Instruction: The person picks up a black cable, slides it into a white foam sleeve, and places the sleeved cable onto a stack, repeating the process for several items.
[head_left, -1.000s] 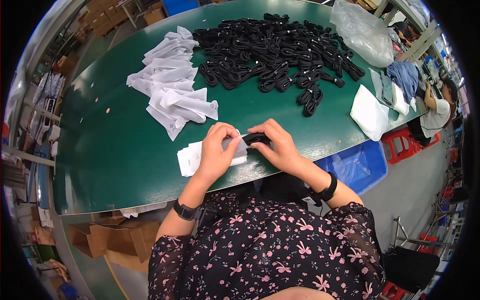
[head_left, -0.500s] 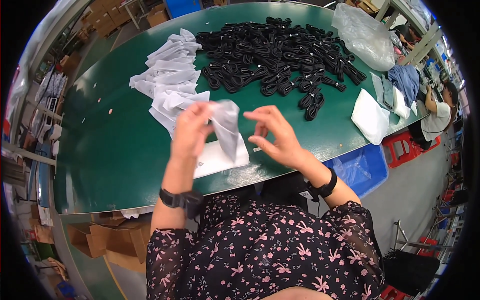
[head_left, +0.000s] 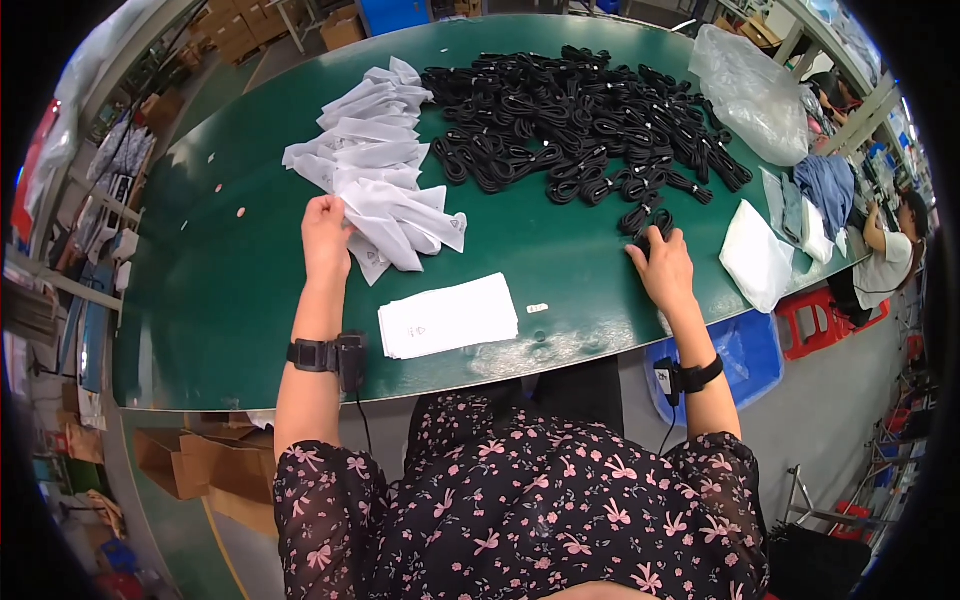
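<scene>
Both hands have parted; right fingers [head_left: 648, 243] seemingly cover a cable bundle [head_left: 645, 222].

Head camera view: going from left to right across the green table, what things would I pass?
Left hand on the heap of white bags → flat stack of white bags → pile of black coiled cables → right hand on a cable bundle → white pouch → clear plastic bag.

Green table [head_left: 200, 300]: left hand [head_left: 327, 235] on white bag pile [head_left: 385, 165]; right hand [head_left: 662, 268] on black cable bundle [head_left: 645, 222]; flat bag stack [head_left: 448, 315] between.
</scene>
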